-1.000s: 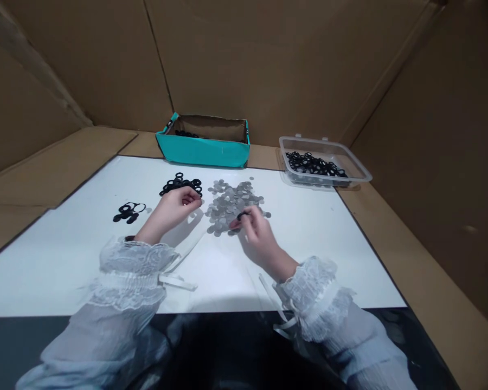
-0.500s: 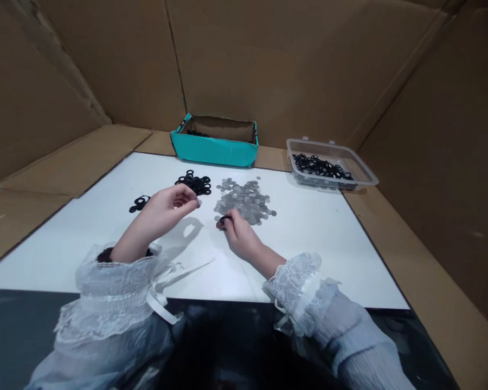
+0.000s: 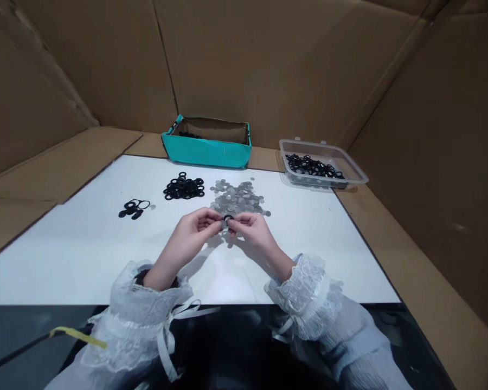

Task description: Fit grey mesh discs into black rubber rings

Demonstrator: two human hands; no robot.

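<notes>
My left hand (image 3: 193,233) and my right hand (image 3: 257,232) meet over the middle of the white board. Between their fingertips is a small black ring (image 3: 228,218), gripped by its two sides. Something pale shows just under the ring; I cannot tell whether it is a disc. Right behind my fingers lies a loose heap of thin grey discs (image 3: 239,199). To its left is a pile of black rings (image 3: 184,188). Farther left, several loose black pieces (image 3: 132,208) lie beside a single grey disc (image 3: 153,207).
A turquoise open box (image 3: 207,151) with black pieces inside stands at the back. At the back right, a clear plastic tray (image 3: 361,176) holds many black rings. Cardboard walls (image 3: 252,70) enclose the white board (image 3: 317,238). A yellow strip (image 3: 79,336) shows by my left sleeve.
My left hand has moved right, from beside the ring pile to the ring in my right hand. Both hands now touch the ring. The view has shifted slightly.
</notes>
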